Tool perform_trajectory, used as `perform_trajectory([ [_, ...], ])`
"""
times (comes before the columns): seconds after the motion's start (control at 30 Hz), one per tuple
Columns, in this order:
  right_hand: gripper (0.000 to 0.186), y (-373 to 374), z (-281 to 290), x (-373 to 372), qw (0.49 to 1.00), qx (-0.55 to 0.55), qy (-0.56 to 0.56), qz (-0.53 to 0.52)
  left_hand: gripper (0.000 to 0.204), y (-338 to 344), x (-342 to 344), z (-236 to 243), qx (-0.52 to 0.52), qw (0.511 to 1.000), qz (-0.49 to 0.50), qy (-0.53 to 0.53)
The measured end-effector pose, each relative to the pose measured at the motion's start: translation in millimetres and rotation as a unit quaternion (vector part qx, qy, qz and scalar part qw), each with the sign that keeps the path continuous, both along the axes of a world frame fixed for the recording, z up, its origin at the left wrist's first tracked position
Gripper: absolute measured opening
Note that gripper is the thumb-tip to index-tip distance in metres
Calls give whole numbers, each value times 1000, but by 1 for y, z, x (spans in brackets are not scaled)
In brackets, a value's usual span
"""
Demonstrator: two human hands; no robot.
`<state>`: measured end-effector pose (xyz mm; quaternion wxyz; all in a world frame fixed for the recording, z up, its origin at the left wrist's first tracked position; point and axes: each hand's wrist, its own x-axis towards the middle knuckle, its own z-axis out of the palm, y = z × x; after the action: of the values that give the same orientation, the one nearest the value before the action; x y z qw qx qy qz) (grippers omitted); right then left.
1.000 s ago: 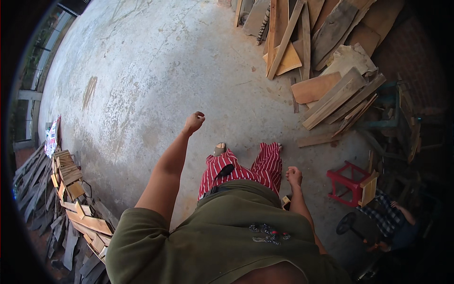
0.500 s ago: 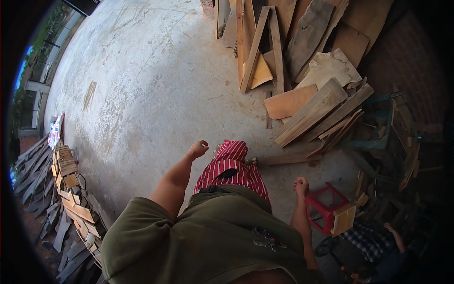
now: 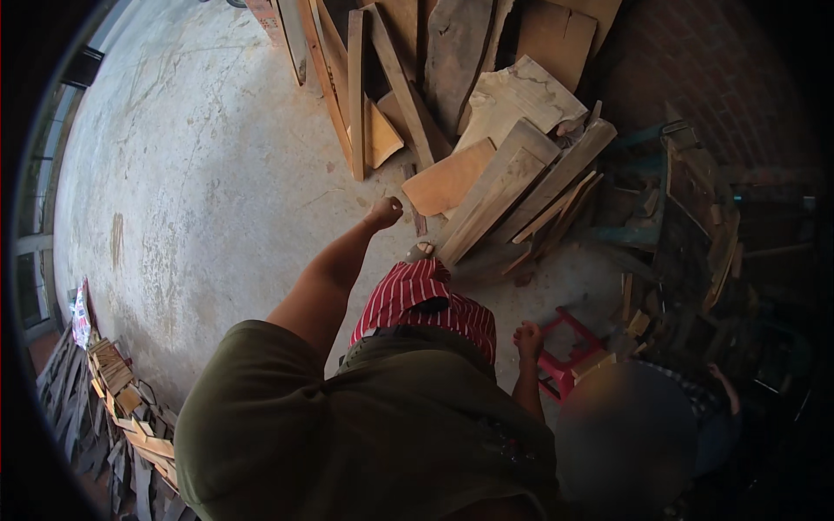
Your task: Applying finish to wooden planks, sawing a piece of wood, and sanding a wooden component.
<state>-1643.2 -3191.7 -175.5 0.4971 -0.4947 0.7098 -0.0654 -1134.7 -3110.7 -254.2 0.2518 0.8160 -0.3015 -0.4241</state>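
Note:
My left hand (image 3: 385, 213) is held out in front over the concrete floor, its fingers curled in a loose fist with nothing showing in them. Just beyond it lies an orange-brown board (image 3: 449, 176) at the near edge of a wood pile. My right hand (image 3: 527, 340) hangs low by my right side, also closed, with no object visible in it. Beside that hand stands a red plastic stool (image 3: 560, 352). One sandalled foot (image 3: 420, 252) shows past my striped trousers, close to the thick planks (image 3: 499, 187).
Long boards (image 3: 456, 61) lean at the far side, near a brick wall (image 3: 686, 95). A green frame (image 3: 630, 234) with scrap wood stands at the right. Another person (image 3: 721, 408) is at the lower right, partly blurred. Stacked wood pieces (image 3: 130, 399) line the left.
My view has turned right, so the wood pile sits further left and nearer. My left hand has swung forward, and a foot has come forward beside the planks. Both hands stay closed.

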Motion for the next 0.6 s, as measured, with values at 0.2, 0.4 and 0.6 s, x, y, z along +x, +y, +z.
perform_trajectory([
  [0.2,26,-54,-10,-9,996,-42,-19,-72,33,-153,-49,31,-87,988,-129,-15],
  [0.4,22,-115,-18,-35,997,-61,-35,21,31,-167,-116,12,-46,995,-85,26],
  [0.6,20,-241,26,-102,936,-307,26,170,28,-72,-183,-29,152,979,-57,-124],
])
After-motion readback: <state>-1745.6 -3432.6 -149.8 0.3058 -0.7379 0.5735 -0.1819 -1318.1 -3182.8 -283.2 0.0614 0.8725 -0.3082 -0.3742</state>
